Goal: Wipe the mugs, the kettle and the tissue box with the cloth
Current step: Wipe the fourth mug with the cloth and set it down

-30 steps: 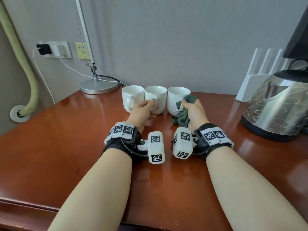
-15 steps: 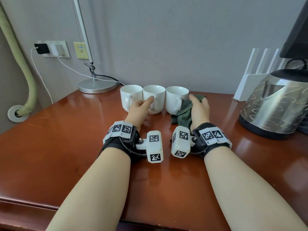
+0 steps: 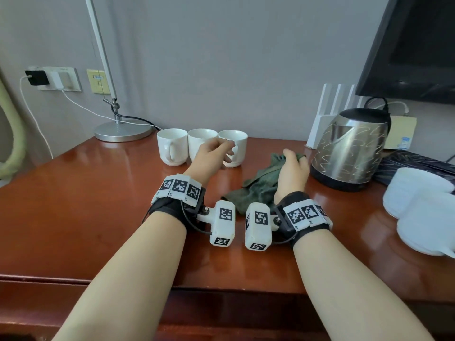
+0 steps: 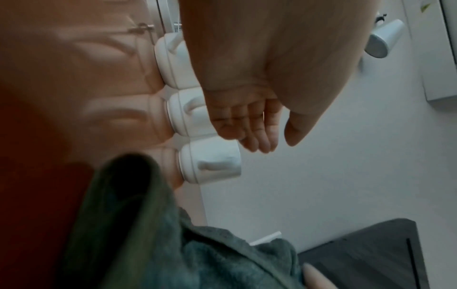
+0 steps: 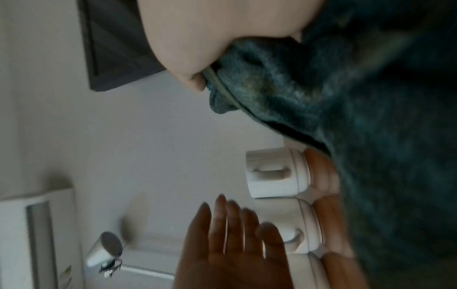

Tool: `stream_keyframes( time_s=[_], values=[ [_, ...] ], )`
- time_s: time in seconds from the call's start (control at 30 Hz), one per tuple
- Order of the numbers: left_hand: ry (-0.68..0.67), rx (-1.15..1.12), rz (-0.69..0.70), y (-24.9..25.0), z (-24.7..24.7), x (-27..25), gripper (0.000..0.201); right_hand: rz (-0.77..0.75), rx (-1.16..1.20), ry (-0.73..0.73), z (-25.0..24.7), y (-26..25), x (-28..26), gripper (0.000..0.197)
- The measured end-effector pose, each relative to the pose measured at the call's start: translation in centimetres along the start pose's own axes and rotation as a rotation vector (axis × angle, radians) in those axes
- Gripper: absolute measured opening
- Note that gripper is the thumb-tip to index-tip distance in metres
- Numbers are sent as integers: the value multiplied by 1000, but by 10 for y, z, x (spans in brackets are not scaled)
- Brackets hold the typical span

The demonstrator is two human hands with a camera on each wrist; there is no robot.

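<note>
Hidden or unclear: my right hand [image 3: 291,169] covers the upper part of the green cloth [image 3: 256,185]; the fingers curl into it, pinching a fold. My left hand [image 3: 213,153] hangs before the middle mug [image 3: 200,137] and right mug [image 3: 236,143], masking their fronts; its fingers are loose and straight, holding nothing. Wrist views blurred.

Mugs: three white, in a row touching, near the wall; left mug [image 3: 172,146] fully seen.

Kettle [image 3: 349,146]: steel, just right of the cloth.

Tissue box: cannot identify.

Surroundings: wooden desk [image 3: 73,205]; lamp base [image 3: 123,130]; white stack [image 3: 421,212], cut off at right edge; dark screen [image 3: 413,45], partly out of frame.
</note>
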State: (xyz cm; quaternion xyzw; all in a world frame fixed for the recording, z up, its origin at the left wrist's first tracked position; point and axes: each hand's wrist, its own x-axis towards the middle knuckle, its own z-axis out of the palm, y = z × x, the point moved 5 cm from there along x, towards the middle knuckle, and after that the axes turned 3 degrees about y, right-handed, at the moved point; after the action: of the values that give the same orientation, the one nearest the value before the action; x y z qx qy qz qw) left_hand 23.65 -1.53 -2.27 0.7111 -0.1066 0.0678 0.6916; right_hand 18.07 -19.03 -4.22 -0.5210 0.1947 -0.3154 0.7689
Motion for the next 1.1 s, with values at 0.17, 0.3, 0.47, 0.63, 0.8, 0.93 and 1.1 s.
stream_keyframes(
  time_s=[0.17, 0.3, 0.47, 0.63, 0.8, 0.93, 1.1],
  values=[
    [-230, 96, 78, 27, 48, -23, 19, 41, -8, -278, -13, -37, -20, 10],
    [-414, -78, -17, 47, 89, -48, 41, 180, 43, -464, -28, -65, -31, 35],
    [-655, -305, -77, 73, 120, -80, 55, 116, 70, -572, -58, -107, -48, 34],
    [-778, -328, 35, 99, 139, -113, 28, 100, 81, -658, -92, -138, -70, 35],
    [-868, -351, 153, 113, 160, -136, 21, 17, -106, -762, -127, -161, -83, 39],
    [-868, -279, 238, 129, 180, -147, 34, -148, -308, -709, -160, -177, -74, 32],
    [-823, -87, 211, 136, 199, -151, 38, -233, -376, -357, -201, -182, -46, 11]
  ],
)
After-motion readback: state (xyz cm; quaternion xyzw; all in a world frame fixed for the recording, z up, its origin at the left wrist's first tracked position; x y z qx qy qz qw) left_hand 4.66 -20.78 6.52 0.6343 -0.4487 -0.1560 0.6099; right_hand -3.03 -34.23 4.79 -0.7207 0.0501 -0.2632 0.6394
